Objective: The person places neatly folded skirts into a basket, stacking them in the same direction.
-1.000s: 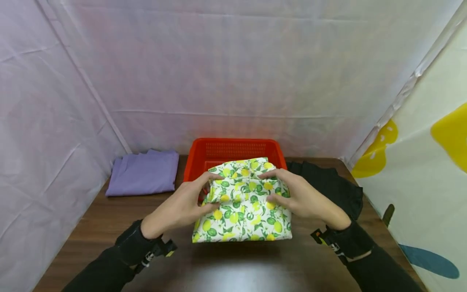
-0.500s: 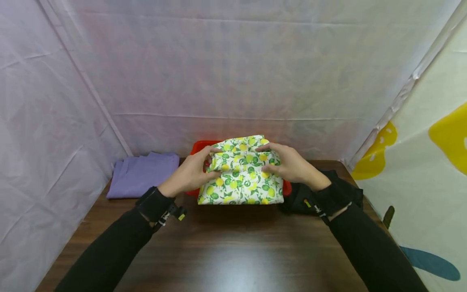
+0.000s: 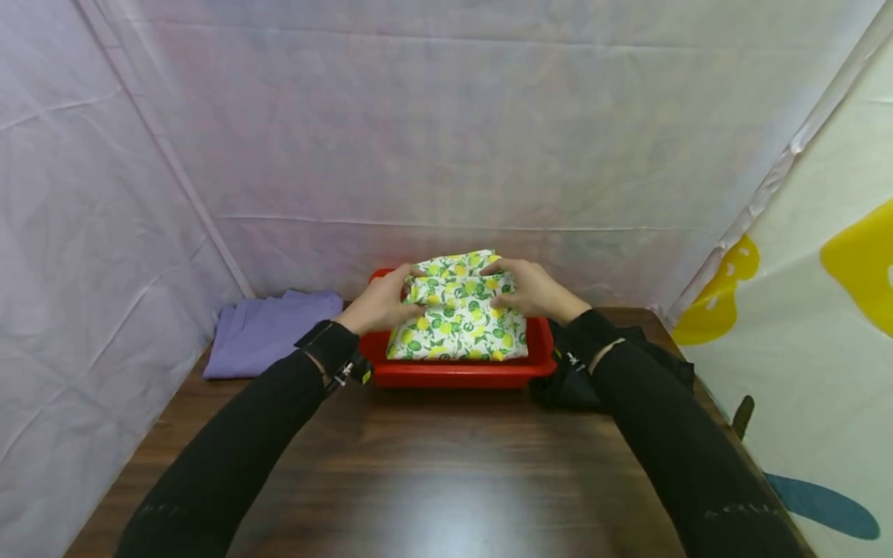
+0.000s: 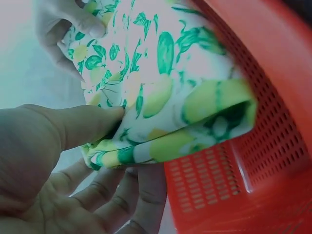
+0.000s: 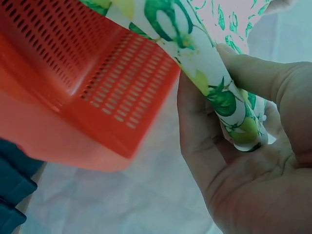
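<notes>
A folded white cloth with a lemon-and-leaf print (image 3: 460,318) is held over the red plastic basket (image 3: 460,376), its near edge inside the basket's front rim in the head view. My left hand (image 3: 382,302) pinches the cloth's left side, thumb on top and fingers beneath, as the left wrist view shows of the folded cloth (image 4: 161,97). On the opposite side my right hand (image 3: 536,293) grips it the same way, thumb above and fingers under the rolled edge. Slotted basket walls (image 5: 117,83) appear below the cloth in the right wrist view.
Left of the basket lies a folded purple cloth (image 3: 272,335) on the brown wooden table (image 3: 446,465). A black cloth (image 3: 649,356) lies to the right, partly behind the right forearm. A white fabric wall (image 3: 446,139) rises behind the table.
Both hands have carried the lemon-print cloth away from the body, from in front of the basket to over it. The basket's front rim now shows. Purple cloth stays in place.
</notes>
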`<move>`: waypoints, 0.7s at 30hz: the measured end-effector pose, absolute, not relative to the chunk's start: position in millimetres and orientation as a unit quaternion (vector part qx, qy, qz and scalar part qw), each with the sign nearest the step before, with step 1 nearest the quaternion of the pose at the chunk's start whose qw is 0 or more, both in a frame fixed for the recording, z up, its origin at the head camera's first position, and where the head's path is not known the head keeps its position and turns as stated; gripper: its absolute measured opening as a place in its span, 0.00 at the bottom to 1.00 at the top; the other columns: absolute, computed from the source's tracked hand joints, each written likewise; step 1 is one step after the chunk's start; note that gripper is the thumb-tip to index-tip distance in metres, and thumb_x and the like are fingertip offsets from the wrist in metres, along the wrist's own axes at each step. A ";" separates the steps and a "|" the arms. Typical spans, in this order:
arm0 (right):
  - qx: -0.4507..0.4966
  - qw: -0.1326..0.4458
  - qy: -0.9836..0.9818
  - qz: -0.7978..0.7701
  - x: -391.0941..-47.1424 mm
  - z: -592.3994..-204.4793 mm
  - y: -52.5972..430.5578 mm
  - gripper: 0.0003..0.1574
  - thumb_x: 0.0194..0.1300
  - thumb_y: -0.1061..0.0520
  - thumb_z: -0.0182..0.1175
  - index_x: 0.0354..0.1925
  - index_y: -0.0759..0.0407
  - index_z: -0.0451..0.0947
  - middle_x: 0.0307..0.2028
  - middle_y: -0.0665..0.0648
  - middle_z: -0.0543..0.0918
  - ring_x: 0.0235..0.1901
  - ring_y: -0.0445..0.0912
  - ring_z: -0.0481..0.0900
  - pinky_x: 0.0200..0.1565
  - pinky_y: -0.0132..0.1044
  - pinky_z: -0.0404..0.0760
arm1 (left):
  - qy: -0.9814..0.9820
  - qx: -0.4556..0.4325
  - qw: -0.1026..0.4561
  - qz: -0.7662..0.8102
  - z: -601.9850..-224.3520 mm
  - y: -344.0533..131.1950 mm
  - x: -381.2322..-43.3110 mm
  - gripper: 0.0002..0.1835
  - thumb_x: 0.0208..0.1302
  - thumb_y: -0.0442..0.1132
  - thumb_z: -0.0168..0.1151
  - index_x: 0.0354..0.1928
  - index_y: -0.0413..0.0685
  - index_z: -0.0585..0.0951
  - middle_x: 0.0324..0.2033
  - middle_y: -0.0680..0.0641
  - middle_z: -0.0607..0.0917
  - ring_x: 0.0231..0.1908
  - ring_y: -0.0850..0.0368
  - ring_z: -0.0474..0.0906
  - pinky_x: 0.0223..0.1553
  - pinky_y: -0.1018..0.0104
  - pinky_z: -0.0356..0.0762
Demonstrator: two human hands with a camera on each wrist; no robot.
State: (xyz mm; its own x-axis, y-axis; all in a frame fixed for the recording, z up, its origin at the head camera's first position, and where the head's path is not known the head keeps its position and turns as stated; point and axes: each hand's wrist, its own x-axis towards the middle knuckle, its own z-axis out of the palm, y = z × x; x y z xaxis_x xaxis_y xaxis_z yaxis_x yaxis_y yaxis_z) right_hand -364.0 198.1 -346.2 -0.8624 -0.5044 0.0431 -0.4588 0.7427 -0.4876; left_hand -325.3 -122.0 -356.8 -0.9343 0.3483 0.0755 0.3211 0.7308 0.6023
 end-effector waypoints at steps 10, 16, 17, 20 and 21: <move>-0.262 0.137 0.941 -0.165 -383.0 -362.6 182.2 0.37 0.84 0.57 0.73 0.84 0.59 0.77 0.84 0.70 0.75 0.55 0.57 0.89 0.53 0.46 0.87 | 0.957 0.152 0.115 0.217 -421.4 -122.2 -412.1 0.46 0.70 0.46 0.84 0.86 0.49 0.73 0.63 0.41 0.89 0.59 0.46 0.85 0.54 0.52 0.88; -0.290 0.159 0.933 -0.140 -485.6 -459.3 201.9 0.42 0.76 0.45 0.81 0.83 0.44 0.81 0.82 0.58 0.81 0.69 0.53 0.83 0.60 0.47 0.81 | 0.965 0.143 0.149 0.162 -447.1 -118.1 -437.9 0.47 0.70 0.40 0.82 0.87 0.47 0.71 0.68 0.41 0.86 0.60 0.44 0.82 0.48 0.58 0.88; -0.289 0.164 0.932 -0.143 -496.0 -472.2 204.1 0.43 0.75 0.44 0.82 0.82 0.42 0.81 0.81 0.56 0.81 0.66 0.52 0.82 0.57 0.47 0.80 | 0.966 0.143 0.152 0.154 -450.4 -118.5 -437.7 0.46 0.71 0.40 0.82 0.87 0.46 0.71 0.69 0.41 0.85 0.61 0.44 0.81 0.51 0.58 0.87; -0.270 0.194 0.934 -0.128 -468.1 -452.6 194.8 0.39 0.80 0.48 0.78 0.83 0.44 0.80 0.81 0.59 0.80 0.63 0.55 0.81 0.52 0.48 0.80 | 0.969 0.142 0.153 0.135 -453.0 -118.5 -428.2 0.39 0.73 0.40 0.78 0.82 0.43 0.75 0.68 0.40 0.86 0.59 0.44 0.81 0.54 0.56 0.83; -0.265 0.201 0.935 -0.125 -448.4 -436.9 191.0 0.38 0.83 0.51 0.75 0.84 0.46 0.79 0.82 0.62 0.80 0.65 0.56 0.82 0.52 0.48 0.80 | 0.968 0.138 0.155 0.138 -452.8 -118.8 -424.6 0.37 0.74 0.40 0.77 0.81 0.42 0.76 0.67 0.39 0.87 0.57 0.44 0.83 0.52 0.56 0.84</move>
